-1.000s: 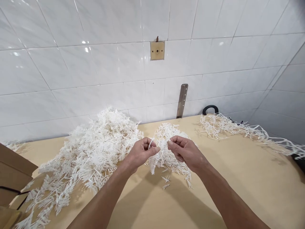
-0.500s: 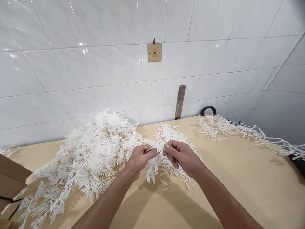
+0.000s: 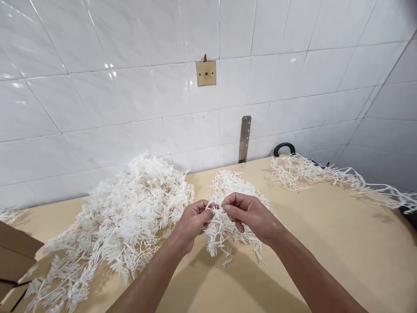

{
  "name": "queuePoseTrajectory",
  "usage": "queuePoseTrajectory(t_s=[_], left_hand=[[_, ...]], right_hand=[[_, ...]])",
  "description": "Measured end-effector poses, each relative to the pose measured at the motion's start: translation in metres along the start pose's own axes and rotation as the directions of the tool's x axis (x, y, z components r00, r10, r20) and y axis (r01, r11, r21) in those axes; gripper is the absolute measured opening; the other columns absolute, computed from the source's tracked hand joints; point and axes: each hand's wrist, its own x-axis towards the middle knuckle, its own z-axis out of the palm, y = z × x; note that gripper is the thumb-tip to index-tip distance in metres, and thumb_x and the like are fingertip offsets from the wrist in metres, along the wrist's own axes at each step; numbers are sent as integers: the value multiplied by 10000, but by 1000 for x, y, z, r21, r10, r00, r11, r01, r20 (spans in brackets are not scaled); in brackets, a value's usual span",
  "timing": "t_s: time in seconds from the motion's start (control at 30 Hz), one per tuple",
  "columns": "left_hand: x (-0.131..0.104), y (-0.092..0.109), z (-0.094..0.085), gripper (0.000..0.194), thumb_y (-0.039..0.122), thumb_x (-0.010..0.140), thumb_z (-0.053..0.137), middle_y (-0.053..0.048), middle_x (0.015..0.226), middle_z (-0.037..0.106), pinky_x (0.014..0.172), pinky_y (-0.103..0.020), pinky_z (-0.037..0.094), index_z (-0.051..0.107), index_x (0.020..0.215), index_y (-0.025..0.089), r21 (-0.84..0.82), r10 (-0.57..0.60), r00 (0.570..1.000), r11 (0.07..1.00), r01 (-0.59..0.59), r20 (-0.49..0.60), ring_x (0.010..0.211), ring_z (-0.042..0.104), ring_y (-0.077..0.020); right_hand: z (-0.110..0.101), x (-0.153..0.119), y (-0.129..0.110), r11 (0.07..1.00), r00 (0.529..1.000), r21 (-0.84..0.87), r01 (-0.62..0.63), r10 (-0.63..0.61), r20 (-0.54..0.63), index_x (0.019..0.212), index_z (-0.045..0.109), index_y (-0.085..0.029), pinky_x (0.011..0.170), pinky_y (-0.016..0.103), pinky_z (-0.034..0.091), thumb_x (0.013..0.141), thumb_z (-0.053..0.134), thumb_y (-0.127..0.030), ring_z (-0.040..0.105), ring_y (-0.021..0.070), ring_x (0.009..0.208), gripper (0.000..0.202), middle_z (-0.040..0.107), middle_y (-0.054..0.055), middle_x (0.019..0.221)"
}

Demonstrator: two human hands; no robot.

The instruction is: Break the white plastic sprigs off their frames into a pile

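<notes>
A white branching plastic sprig (image 3: pixel 215 237) hangs from the pinched fingers of my left hand (image 3: pixel 194 221). Close beside it, my right hand (image 3: pixel 249 214) has thumb and forefinger pressed together at the sprig's upper end; the exact bit between those fingertips is too small to make out. Behind the hands lies a smaller heap of white plastic pieces (image 3: pixel 236 183). To the left spreads a large, tangled pile of white sprigs (image 3: pixel 137 213). A few loose bits (image 3: pixel 227 262) rest on the tabletop just below the hands.
Bare white stems (image 3: pixel 312 169) stretch across the right side of the tan table (image 3: pixel 345 243). Near the tiled wall are a black curved handle (image 3: pixel 284 148) and an upright metal strip (image 3: pixel 244 140). A cardboard box (image 3: pixel 18 248) stands at the left edge.
The sprig in my left hand has turned and hangs slightly lower and further right. My right fingertips have closed in toward it. The camera view has shifted slightly.
</notes>
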Motion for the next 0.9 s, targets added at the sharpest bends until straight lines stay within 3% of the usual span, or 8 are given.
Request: queuePoseTrajectory(t_s=[0.13, 0.23, 0.3, 0.47, 0.57, 0.67, 0.77, 0.9], left_hand=[[1, 1, 2, 209, 326, 715, 684, 29, 586, 524, 474, -212, 224, 565, 672, 160, -21, -24, 1000, 999, 25, 19, 471, 348, -56], [1, 5, 2, 170, 277, 670, 710, -1, 637, 600, 487, -202, 310, 608, 720, 151, -102, -19, 1000, 995, 20, 10, 508, 469, -72], [2, 6, 2, 196, 252, 650, 732, -7, 669, 629, 478, -193, 340, 629, 784, 151, -181, -43, 998, 983, 34, -48, 511, 505, -73], [9, 0, 0, 197, 264, 698, 761, 7, 708, 604, 429, -180, 401, 643, 809, 151, -310, -37, 957, 949, -57, -288, 529, 537, -73], [13, -4, -1, 130, 235, 777, 723, -24, 791, 619, 552, -229, 544, 659, 833, 136, -385, -64, 935, 920, -81, -349, 620, 595, -96], [11, -3, 2, 90, 208, 832, 671, -48, 832, 633, 705, -289, 597, 659, 813, 121, -445, -75, 953, 893, -67, -293, 671, 617, -111], [6, 0, 6, 116, 210, 803, 714, -47, 845, 630, 800, -311, 587, 647, 783, 117, -453, -48, 985, 891, -33, -168, 739, 626, -123], [-1, 1, 9, 269, 271, 674, 836, -29, 762, 600, 706, -306, 578, 638, 768, 114, -328, -35, 999, 944, 26, -22, 737, 619, -143]], right_hand=[[0, 2, 2, 999, 998, 47, 4, -1, -65, 988, 644, -183, 420, 226, 410, 828, 678, -516, 507, 110, 569, 371, 637, 41, 807], [-4, 6, 9, 999, 977, 41, 17, -8, -212, 1062, 627, -187, 443, 232, 444, 827, 668, -540, 559, 136, 666, 426, 660, 108, 1036], [-7, 9, 13, 1000, 960, 12, -16, 19, -280, 1011, 642, -184, 467, 232, 450, 828, 662, -550, 557, 130, 669, 410, 658, 104, 1021], [0, 10, 19, 997, 977, -56, -56, 43, -210, 841, 634, -172, 466, 238, 446, 841, 622, -586, 548, 120, 609, 415, 627, 57, 839], [8, 8, 20, 989, 987, -148, -22, -3, -163, 918, 647, -183, 483, 264, 485, 844, 620, -581, 529, 94, 527, 406, 623, 32, 836], [13, 7, 20, 982, 988, -188, -13, -17, -156, 1038, 641, -203, 495, 281, 519, 843, 634, -552, 557, 103, 536, 400, 646, 39, 906], [13, 8, 19, 979, 983, -203, -34, -5, -186, 1017, 638, -194, 471, 272, 510, 843, 634, -533, 549, 100, 527, 381, 655, 43, 900], [8, 8, 16, 984, 973, -177, -22, -20, -231, 897, 646, -185, 452, 254, 469, 824, 651, -528, 506, 88, 497, 351, 613, 12, 774]])
